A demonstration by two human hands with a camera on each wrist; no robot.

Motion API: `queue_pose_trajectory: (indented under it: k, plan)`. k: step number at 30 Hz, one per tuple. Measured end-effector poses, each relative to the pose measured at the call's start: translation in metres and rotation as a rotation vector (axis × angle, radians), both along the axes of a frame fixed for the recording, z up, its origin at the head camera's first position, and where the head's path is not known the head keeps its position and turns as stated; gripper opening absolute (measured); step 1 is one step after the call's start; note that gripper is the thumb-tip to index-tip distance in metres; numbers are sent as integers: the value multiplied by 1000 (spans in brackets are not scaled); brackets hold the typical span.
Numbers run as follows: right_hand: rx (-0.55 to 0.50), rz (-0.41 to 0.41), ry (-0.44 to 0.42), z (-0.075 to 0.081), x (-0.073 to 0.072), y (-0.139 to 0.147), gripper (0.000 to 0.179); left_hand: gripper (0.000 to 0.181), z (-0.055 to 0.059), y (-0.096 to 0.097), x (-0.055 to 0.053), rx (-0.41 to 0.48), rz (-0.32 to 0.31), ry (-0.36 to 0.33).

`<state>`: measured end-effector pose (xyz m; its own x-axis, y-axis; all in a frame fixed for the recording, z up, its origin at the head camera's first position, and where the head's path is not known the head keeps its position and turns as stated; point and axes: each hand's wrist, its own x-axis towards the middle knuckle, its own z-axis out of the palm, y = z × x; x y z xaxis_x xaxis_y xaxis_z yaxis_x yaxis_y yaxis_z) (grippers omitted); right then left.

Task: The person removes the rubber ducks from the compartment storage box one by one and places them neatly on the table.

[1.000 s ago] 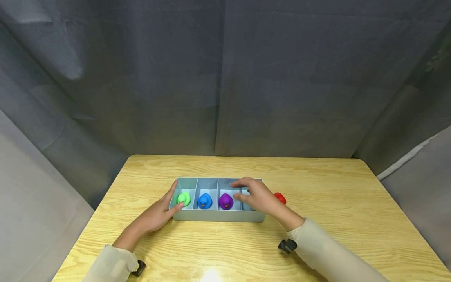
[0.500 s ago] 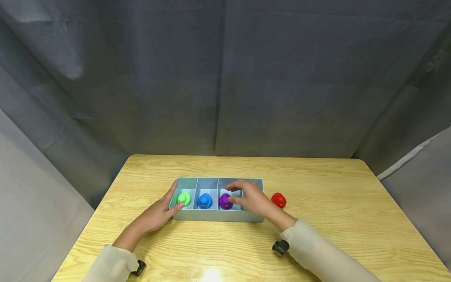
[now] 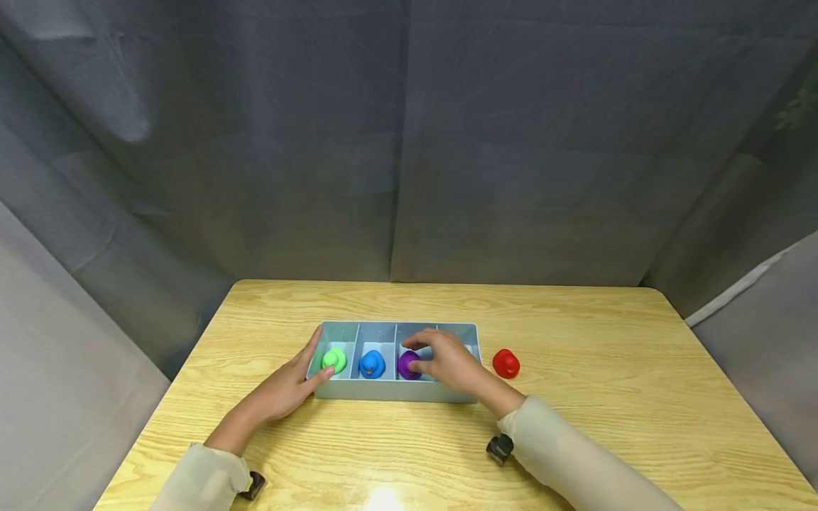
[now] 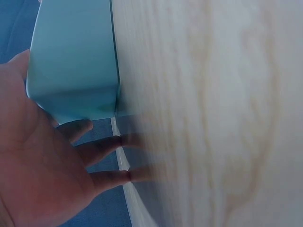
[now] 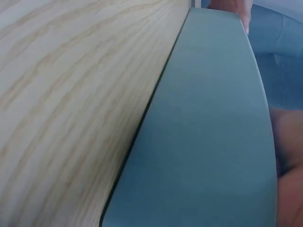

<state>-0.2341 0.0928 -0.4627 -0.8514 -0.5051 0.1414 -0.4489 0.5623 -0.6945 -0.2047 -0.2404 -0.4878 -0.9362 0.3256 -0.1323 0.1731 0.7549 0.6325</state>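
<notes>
On the table stands a long grey-blue box (image 3: 396, 391) divided into compartments. In the head view, a green rubber duck (image 3: 334, 359), a blue rubber duck (image 3: 372, 365) and a purple rubber duck (image 3: 405, 365) sit in its compartments from the left. At the box's left end rests my left hand (image 3: 287, 387), thumb over the front corner, fingers fairly straight along the outside. My right hand (image 3: 446, 362) reaches over the box, index finger and thumb spread about the purple duck, the thumb overlapping it. A red rubber duck (image 3: 506, 363) sits on the table right of the box.
The pale wooden table (image 3: 588, 369) extends around the box, with its back edge beyond it. Behind hangs a dark grey curtain (image 3: 524, 156). The far-right compartment (image 3: 456, 331) is partly covered by my right hand.
My right hand has moved left from the far-right compartment to the purple duck, uncovering the red duck on the table. The left hand, the box and the ducks have stayed where they were.
</notes>
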Motion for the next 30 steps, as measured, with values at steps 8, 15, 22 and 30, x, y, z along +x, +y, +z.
queue_pose_trajectory:
  k: [8,15,22,30]
  plan:
    - [53,1,21,-4,-1,-6,38,85,1,0,0,-5,1,-2]
    - [73,9,38,-5,-3,-7,35,85,1,0,0,-2,1,-4]
    - [71,41,65,-5,-3,-7,31,88,0,0,0,3,1,-9]
    - [36,31,55,-5,-3,-6,30,86,-1,0,0,-2,3,-8]
